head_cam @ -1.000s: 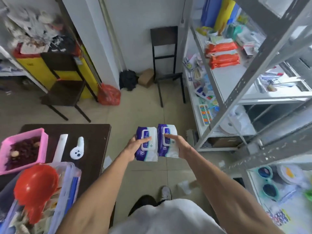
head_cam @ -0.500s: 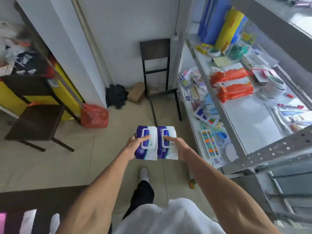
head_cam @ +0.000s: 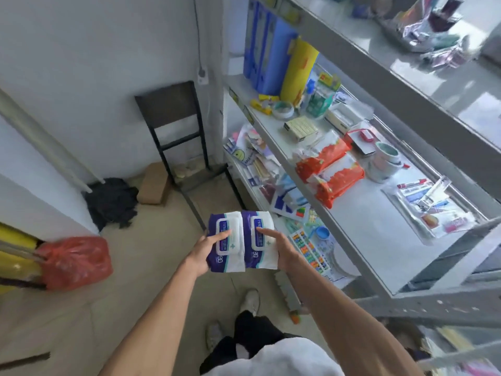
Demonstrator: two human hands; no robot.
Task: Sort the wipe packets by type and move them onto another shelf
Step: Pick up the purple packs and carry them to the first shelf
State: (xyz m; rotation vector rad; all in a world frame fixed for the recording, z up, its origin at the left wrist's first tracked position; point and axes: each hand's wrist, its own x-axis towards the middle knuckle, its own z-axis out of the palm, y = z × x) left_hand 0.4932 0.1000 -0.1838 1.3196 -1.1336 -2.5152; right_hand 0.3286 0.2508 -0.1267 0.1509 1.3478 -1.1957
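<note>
Left hand grips left packet, right hand right packet; long axes away, lids up.

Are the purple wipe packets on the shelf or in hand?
In hand: left hand grips one purple packet, right hand the other packet, off the shelf.

Middle shelf and floor: load layout.
The middle shelf carries two orange wipe packets lying side by side and touching, tape rolls just beside them, and upright blue binders at the far end. The floor carries a red bag, a black cloth and a chair.
</note>
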